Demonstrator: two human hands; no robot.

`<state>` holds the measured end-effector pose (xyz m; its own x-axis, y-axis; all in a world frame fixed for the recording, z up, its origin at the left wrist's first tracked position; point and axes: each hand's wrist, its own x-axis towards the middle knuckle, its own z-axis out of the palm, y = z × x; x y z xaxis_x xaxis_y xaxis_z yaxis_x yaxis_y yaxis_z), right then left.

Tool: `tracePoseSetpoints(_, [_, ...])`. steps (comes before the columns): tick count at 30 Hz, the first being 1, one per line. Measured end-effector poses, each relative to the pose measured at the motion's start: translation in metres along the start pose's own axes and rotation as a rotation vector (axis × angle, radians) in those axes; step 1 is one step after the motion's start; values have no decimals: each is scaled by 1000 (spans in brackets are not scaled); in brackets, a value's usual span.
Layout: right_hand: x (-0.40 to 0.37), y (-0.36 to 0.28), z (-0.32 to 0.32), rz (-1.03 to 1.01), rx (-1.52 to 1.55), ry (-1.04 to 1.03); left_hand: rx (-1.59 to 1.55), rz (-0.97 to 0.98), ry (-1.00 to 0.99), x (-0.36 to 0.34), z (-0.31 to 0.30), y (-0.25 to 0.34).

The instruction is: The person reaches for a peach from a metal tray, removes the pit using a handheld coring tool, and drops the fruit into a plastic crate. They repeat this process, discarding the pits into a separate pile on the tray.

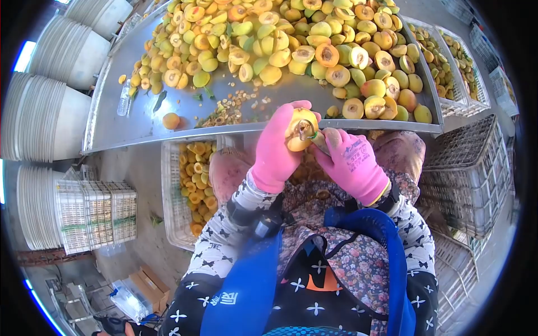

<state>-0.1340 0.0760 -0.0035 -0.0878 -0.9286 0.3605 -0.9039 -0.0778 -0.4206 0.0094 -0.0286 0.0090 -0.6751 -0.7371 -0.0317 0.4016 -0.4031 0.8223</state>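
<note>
My left hand [276, 150], in a pink glove, grips a halved yellow-orange fruit [299, 130] with its cut face and pit toward me. My right hand [350, 162], also pink-gloved, holds a small metal pitting tool [315, 136] whose tip sits at the fruit's pit. Both hands hover just in front of the near edge of a metal sorting table [140, 120]. A large heap of whole and halved fruit [291, 39] covers the table's far part. Scraps and pits [232, 109] lie near the edge.
A white plastic crate [171, 185] with cut fruit halves stands below the table at left. Empty mesh crates [468, 168] stack at right, more crates [98, 215] at lower left. Stacked white buckets [42, 117] line the left. A single fruit [171, 120] and a bottle [124, 98] rest on the table.
</note>
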Motion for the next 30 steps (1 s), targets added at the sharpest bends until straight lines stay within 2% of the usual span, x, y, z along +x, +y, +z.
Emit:
tracePoseSetpoints(2, [-2,2,3,5,-30,-29,267,110,-6,-1,-4,-11])
tracePoseSetpoints(5, [-2,-2,4,22,107,-85,189,58,59,-3,2,-10])
tracePoseSetpoints(7, [-1,-8,1,-3,320,-92,522,339,-32,-5,1,-11])
tracePoseSetpoints(9, [1,-15,-5,51,380,-122,461,253,-14,-4,-1,-8])
tracePoseSetpoints(11, [-2,-16,-4,77,396,-140,3,-194,119,2,-1,4])
tracePoseSetpoints(13, [-6,-7,2,72,351,-134,116,79,109,-1,11,0])
tracePoseSetpoints(15, [-9,-6,16,35,245,-54,216,191,95,-3,10,-6])
tracePoseSetpoints(16, [-9,-7,20,6,194,-21,258,179,100,-3,2,-11])
tracePoseSetpoints(18, [-5,-11,18,88,290,-138,174,117,167,0,5,-9])
tracePoseSetpoints(20, [-4,-16,20,153,388,-190,-86,3,315,0,16,-7])
tracePoseSetpoints(22, [-3,-22,23,197,489,-169,-90,45,354,0,19,-11])
tracePoseSetpoints(25, [-1,-28,24,298,343,-241,-19,139,429,2,25,-16])
tracePoseSetpoints(26, [-3,-23,29,231,314,-198,14,173,458,2,27,-19])
tracePoseSetpoints(28, [-7,-7,43,93,258,-107,267,186,274,-1,8,-19])
tracePoseSetpoints(29, [-3,-4,34,60,304,-103,236,153,228,-3,3,-16])
tracePoseSetpoints(30, [-3,-4,26,146,460,-189,206,119,183,-5,-2,-13])
